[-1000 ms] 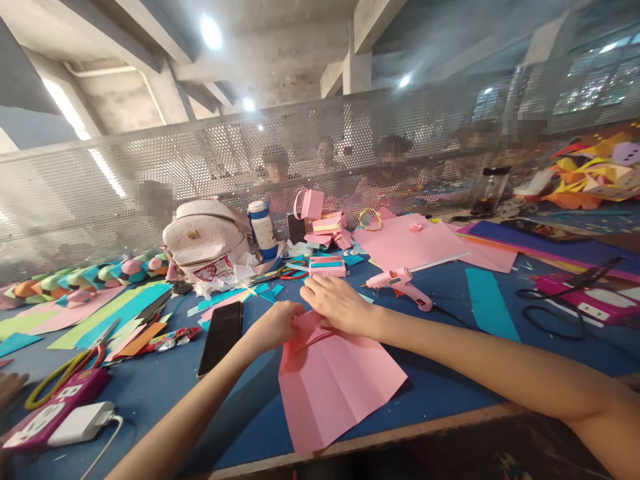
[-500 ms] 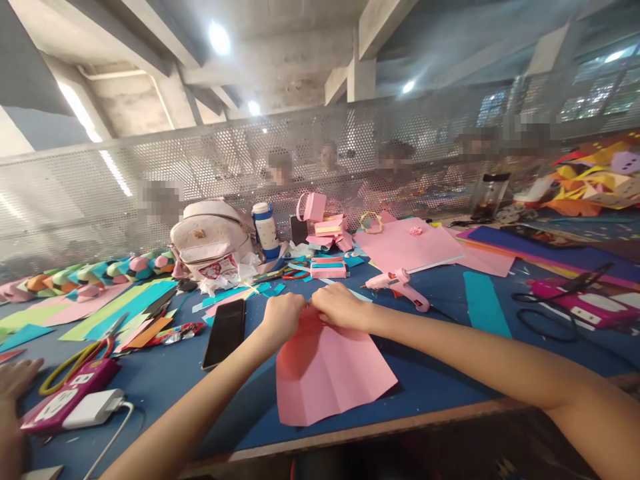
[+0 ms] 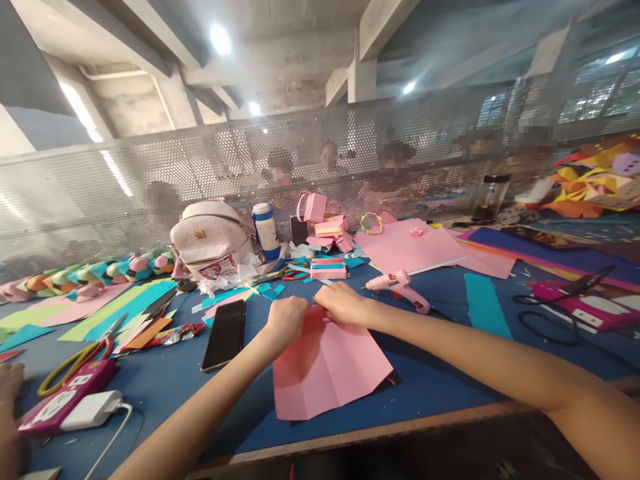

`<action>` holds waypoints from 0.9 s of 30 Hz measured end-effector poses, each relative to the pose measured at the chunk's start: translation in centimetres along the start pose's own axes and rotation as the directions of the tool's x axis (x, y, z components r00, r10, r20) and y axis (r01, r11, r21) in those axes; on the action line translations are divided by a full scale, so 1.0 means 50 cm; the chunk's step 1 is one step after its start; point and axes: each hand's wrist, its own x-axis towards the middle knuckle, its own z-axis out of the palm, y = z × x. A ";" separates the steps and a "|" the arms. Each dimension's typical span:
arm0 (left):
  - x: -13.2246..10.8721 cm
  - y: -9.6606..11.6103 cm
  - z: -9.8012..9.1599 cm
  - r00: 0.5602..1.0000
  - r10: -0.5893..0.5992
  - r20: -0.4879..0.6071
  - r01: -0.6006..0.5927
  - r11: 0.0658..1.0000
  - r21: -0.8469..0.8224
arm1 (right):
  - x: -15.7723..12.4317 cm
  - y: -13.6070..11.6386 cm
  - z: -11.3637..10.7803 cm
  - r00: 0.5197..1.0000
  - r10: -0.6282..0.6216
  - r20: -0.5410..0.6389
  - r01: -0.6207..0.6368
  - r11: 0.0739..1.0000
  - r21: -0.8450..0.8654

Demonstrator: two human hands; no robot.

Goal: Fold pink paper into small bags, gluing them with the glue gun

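Observation:
A creased pink sheet of paper (image 3: pixel 327 373) lies at the table's front, its near edge spread toward me. My left hand (image 3: pixel 287 320) is closed on the far edge of this sheet, left of centre. Close beside it, my right hand (image 3: pixel 343 303) grips the same edge with bent fingers. Fingertips of both hands are partly hidden behind the knuckles. Left of my left hand lies a black phone (image 3: pixel 224 333). A pink glue gun (image 3: pixel 400 290) rests beyond my right forearm, and a small pink and blue paper box (image 3: pixel 329 268) sits just past my hands.
Scissors (image 3: pixel 83 357) and a magenta power strip (image 3: pixel 67 400) with a white charger lie at left, near another person's hand (image 3: pixel 10 393). A white backpack (image 3: pixel 213 233) and bottle (image 3: pixel 265 230) stand behind. Another power strip (image 3: pixel 585 303) with a black cord is at right.
My hands have moved slightly apart along the paper's far edge. The sheet's near edge has shifted a little left and away from me. The other person's hand at left has drawn back.

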 end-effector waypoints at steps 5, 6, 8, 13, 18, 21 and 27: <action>-0.012 0.002 0.018 0.998 0.045 -0.052 -0.047 0.998 -0.032 | -0.004 0.003 -0.009 1.000 0.000 0.006 0.000 1.000 0.000; -0.013 0.001 0.020 0.997 0.049 -0.053 -0.051 0.998 -0.032 | -0.003 0.004 -0.009 1.000 0.000 0.008 0.000 1.000 0.000; -0.013 0.000 0.024 0.997 0.055 -0.049 -0.057 0.998 -0.030 | -0.002 0.005 -0.010 1.000 0.002 0.014 -0.002 1.000 -0.001; -0.004 -0.002 0.026 0.998 0.044 -0.050 -0.046 0.998 -0.041 | 0.000 0.006 -0.009 0.999 0.002 0.037 -0.002 1.000 0.002; 0.014 -0.019 0.027 0.999 0.019 -0.045 -0.022 0.997 -0.073 | -0.002 0.008 -0.004 0.999 -0.025 0.045 0.024 1.000 0.020; 0.024 -0.028 0.033 0.999 0.006 -0.049 -0.011 0.996 -0.089 | -0.004 0.007 -0.007 0.998 -0.036 0.056 0.035 0.999 0.029; 0.027 -0.037 0.051 0.997 0.023 -0.079 -0.031 0.994 -0.104 | -0.009 0.003 -0.014 0.997 -0.052 0.061 0.051 0.998 0.024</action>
